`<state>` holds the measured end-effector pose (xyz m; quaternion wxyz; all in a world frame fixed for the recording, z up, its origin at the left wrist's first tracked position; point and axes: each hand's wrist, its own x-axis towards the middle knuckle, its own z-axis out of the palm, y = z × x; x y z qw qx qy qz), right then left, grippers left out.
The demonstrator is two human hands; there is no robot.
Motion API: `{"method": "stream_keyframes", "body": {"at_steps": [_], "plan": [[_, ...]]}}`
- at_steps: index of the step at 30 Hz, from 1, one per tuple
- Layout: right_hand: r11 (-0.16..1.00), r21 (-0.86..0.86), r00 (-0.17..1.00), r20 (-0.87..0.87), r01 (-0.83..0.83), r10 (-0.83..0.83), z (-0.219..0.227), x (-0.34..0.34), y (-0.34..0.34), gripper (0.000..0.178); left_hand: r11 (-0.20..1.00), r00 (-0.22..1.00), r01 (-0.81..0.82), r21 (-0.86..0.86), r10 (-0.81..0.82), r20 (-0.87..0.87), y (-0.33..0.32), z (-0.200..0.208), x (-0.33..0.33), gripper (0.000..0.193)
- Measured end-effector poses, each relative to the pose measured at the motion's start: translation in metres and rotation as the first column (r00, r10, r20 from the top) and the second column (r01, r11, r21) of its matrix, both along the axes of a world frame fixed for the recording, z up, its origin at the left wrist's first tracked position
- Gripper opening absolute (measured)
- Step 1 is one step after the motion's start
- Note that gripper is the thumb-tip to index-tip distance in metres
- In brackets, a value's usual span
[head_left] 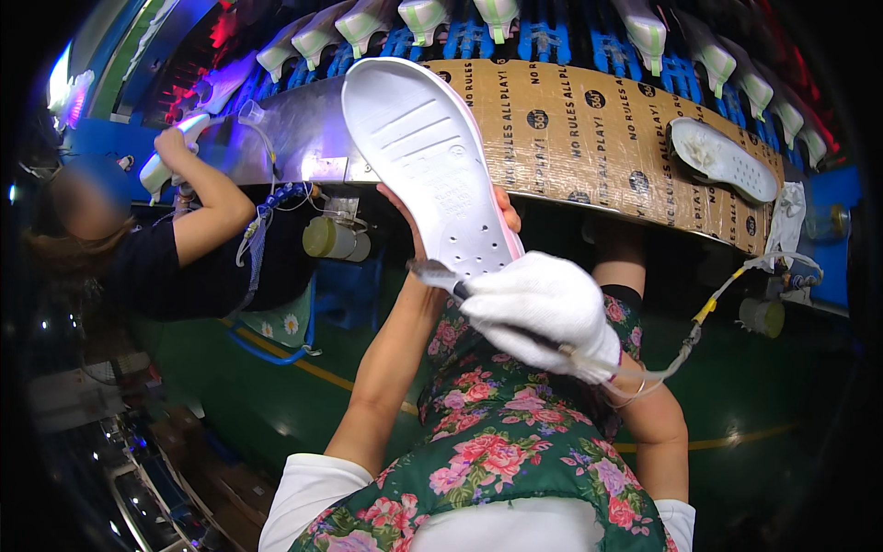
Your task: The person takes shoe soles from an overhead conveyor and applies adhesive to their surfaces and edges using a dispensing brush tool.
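Observation:
My left hand (405,216) is bare and wraps round the far side of a white shoe sole (418,152), its fingers showing at both edges. The sole is tilted up, its inner face toward me, with ridges, small holes and a pink edge on the right. My right hand (543,308) wears a white knitted glove and is closed round a brush (440,274) with a dark ferrule. The bristles are close to the sole's lower left edge; whether they touch it I cannot tell. A clear tube (676,363) runs from beside the glove toward the right.
A bench covered with printed cardboard (552,138) lies ahead, with a second white sole (722,158) on its right. Behind it, several white-green shoe uppers (423,17) stand on blue holders. A co-worker's arm (207,189) is at left. Lidded containers (331,239) hang below the bench.

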<state>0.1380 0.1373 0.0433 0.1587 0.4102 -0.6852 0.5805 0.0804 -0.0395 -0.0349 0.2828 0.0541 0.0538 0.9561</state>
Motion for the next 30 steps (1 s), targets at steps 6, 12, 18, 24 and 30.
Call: {"method": "stream_keyframes", "body": {"at_steps": [6,12,18,24,30], "plan": [[0.988,0.094,0.992,0.014,0.123,-0.125,-0.003,0.011,-0.003,0.031,0.999,0.999,0.039,-0.02,-0.04,-0.024,-0.003,-0.001,-0.016,0.129],[0.975,0.013,0.975,-0.022,0.223,-0.223,-0.003,0.0,0.005,0.035,0.999,0.999,-0.003,-0.035,0.001,-0.046,-0.005,0.003,-0.022,0.123],[1.0,0.013,0.997,0.072,-0.009,0.008,-0.002,0.008,0.001,0.03,0.985,0.99,-0.041,-0.169,0.017,-0.14,-0.012,0.004,-0.032,0.072],[0.957,0.136,0.965,-0.08,0.257,-0.248,-0.011,0.004,0.003,0.034,0.961,0.998,0.01,-0.275,-0.026,-0.057,-0.008,0.012,-0.041,0.13],[0.995,-0.047,0.946,0.31,-0.089,0.099,-0.007,0.008,0.008,0.025,0.968,0.957,0.079,-0.24,-0.141,-0.253,-0.01,0.013,-0.051,0.13]]}}
